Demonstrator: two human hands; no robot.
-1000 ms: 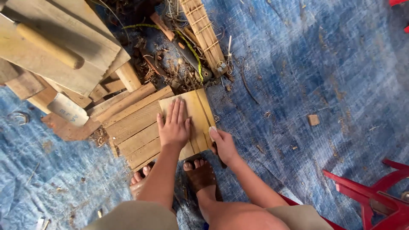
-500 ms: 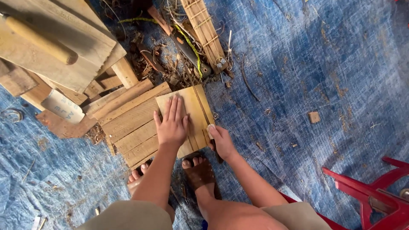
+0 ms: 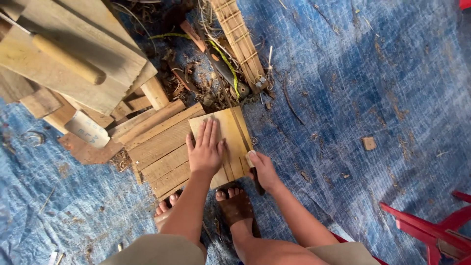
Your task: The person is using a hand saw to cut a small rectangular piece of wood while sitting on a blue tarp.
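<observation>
A: Looking down, we saw the left hand [image 3: 206,153] pressed flat, fingers spread, on a pale slatted panel [image 3: 226,147] of thin strips. Nothing was gripped there, just weight pinning it.

B: And the right hand [image 3: 264,169]?

A: Its grip was closed around a dark tool handle [image 3: 256,177] at the panel's right edge, thumb resting on the nearest slat. We couldn't tell what kind of tool, since most of it was hidden under the hand.

B: Where did the panel sit?

A: It lay flat on a bigger pallet of wooden boards [image 3: 159,142], w/ a blue tarp [image 3: 373,83] under everything. The sandalled foot [image 3: 235,206] was just below the panel's near edge. Offcuts and a wooden mallet [image 3: 68,59] were piled to the upper left, and a second strip lattice [image 3: 240,39] lay further up among shavings.

B: How did we judge the handling?

A: Prob. light and fairly stiff along the strips, but springy across them. Thin slats like those would likely split if levered at one end. The surface looked smooth and dry, so it could skate on the boards w/o a flat palm on it.

B: Best place to hold?

A: We reckoned a flat palm mid-panel, as shown, or both long edges for lifting. Never one slat tip.
</observation>
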